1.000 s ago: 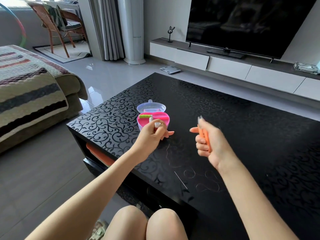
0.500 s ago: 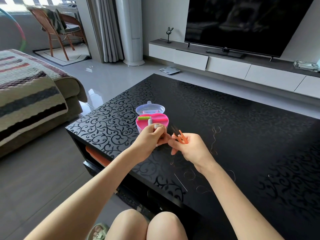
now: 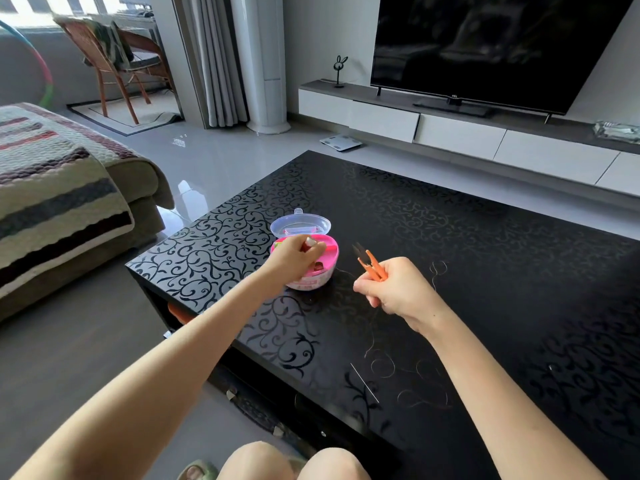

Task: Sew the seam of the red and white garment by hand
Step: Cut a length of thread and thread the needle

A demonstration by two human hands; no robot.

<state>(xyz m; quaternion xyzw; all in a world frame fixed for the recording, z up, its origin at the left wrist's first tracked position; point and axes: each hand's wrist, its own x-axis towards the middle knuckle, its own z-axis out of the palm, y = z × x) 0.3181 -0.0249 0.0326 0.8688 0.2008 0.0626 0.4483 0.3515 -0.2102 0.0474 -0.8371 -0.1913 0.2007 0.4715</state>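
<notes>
Head view: left hand (image 3: 294, 261) pinching small red-and-white spool (image 3: 309, 242) over open pink sewing kit (image 3: 313, 284), likely returning it or picking it out. Clear lid (image 3: 301, 226) flipped back for access. Needle (image 3: 363, 382) lying loose on black table (image 3: 485, 254) near front edge, within reach. Orange snips (image 3: 372, 266) gripped in right hand (image 3: 398, 289), blades pointing away, probably for trimming thread (image 3: 394, 368) looped on table. Red and white garment not visible; stitching apparently not started.
</notes>
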